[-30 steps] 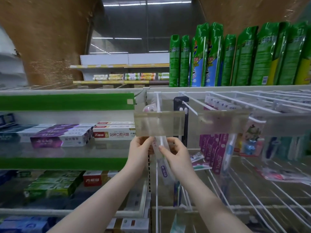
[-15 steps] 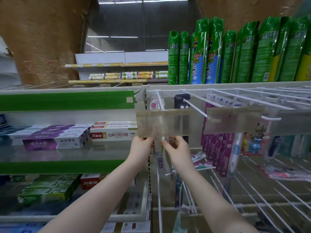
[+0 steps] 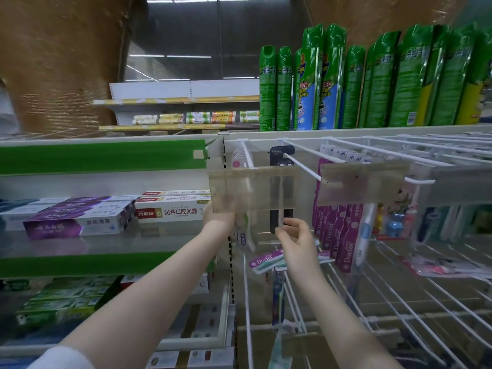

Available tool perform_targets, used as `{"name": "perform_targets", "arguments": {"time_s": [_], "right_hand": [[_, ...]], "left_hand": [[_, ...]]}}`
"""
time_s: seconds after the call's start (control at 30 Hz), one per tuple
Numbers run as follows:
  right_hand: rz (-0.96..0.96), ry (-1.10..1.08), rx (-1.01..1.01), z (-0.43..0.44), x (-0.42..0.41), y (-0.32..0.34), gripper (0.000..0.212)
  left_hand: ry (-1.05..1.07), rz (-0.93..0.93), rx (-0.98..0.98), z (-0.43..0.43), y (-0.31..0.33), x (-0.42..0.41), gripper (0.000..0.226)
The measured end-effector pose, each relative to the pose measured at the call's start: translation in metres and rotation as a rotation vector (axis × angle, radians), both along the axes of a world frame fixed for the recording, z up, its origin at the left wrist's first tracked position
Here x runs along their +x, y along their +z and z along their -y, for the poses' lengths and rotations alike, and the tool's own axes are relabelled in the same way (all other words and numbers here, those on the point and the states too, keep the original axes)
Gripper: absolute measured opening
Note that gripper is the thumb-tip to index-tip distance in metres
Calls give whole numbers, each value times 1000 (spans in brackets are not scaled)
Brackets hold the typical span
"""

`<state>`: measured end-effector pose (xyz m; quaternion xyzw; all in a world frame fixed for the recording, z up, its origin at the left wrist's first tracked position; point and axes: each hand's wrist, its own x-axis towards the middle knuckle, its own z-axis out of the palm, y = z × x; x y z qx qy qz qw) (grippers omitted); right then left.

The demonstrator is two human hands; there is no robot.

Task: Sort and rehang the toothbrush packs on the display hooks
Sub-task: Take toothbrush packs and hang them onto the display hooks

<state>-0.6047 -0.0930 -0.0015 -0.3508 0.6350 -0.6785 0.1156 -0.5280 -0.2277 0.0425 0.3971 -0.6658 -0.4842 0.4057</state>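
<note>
A clear toothbrush pack [image 3: 244,237] with a white and purple brush hangs under the leftmost white hook [image 3: 248,155]. My left hand [image 3: 219,221] grips its upper part, half hidden behind a cloudy price-tag holder [image 3: 239,190]. On the second hook [image 3: 300,166] hangs a black toothbrush pack [image 3: 281,155]. My right hand [image 3: 295,237] pinches that pack's lower end between thumb and fingers.
Purple "Doctor" packs [image 3: 336,230] fill the third hook, and kids' brush packs [image 3: 396,211] hang further right. Loose Doctor packs [image 3: 266,261] lie on the lower wire hooks [image 3: 399,302]. Toothpaste boxes [image 3: 80,219] sit on the left shelf, with green spray cans [image 3: 319,83] above.
My right hand has let go of the clear pack and moved right to the bottom of the black pack. My left hand has risen slightly, still holding the clear pack.
</note>
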Motion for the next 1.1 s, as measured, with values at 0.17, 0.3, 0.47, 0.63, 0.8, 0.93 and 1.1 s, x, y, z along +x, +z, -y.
{"name": "perform_targets", "arguments": {"time_s": [0.17, 0.3, 0.47, 0.63, 0.8, 0.93, 1.1], "right_hand": [[31, -34, 8, -16, -5, -9, 21], [51, -46, 25, -26, -6, -17, 18], [84, -3, 31, -43, -6, -22, 14], [75, 47, 68, -66, -13, -25, 8], [137, 89, 104, -92, -25, -26, 10], [282, 133, 117, -107, -38, -28, 13], [527, 182, 147, -115, -39, -35, 8]], "left_hand": [[11, 44, -24, -2, 1, 2, 11], [25, 65, -109, -10, 1, 6, 29], [92, 29, -271, -33, -2, 24, 23], [154, -42, -354, -65, -18, 28, 23], [105, -73, -317, -105, -40, 14, 18], [72, -24, -283, -137, -54, -1, 16], [39, 148, -287, -152, -70, -12, 10]]}}
